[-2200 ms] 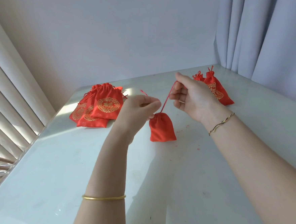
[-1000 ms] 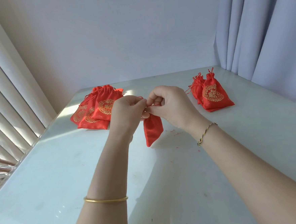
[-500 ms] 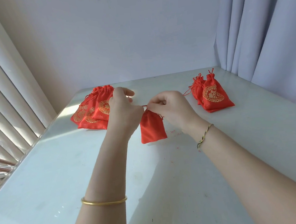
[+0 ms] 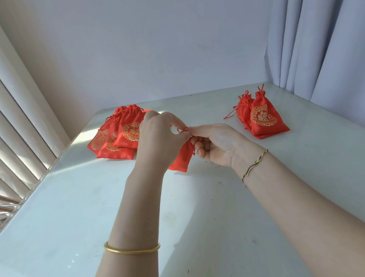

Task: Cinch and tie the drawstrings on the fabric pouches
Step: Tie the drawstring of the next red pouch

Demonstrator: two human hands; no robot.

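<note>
Red pouch (image 4: 182,158) hangs over mid table (image 4: 204,212), neck cinched. Drawstring (image 4: 182,129), pulled long 2 s ago, now small loop btwn hands. L hand (image 4: 157,138) + R hand (image 4: 216,144) both pinch cord: knot likely forming. Untied pile (image 4: 116,138) left, tied pile (image 4: 262,119) right.

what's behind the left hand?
Behind the left hand: the pile of red pouches, right edge, and the held pouch, left side. How far either extends there is covered.

Plain red pouch (image 4: 182,158) hanging, neck cinched
</note>
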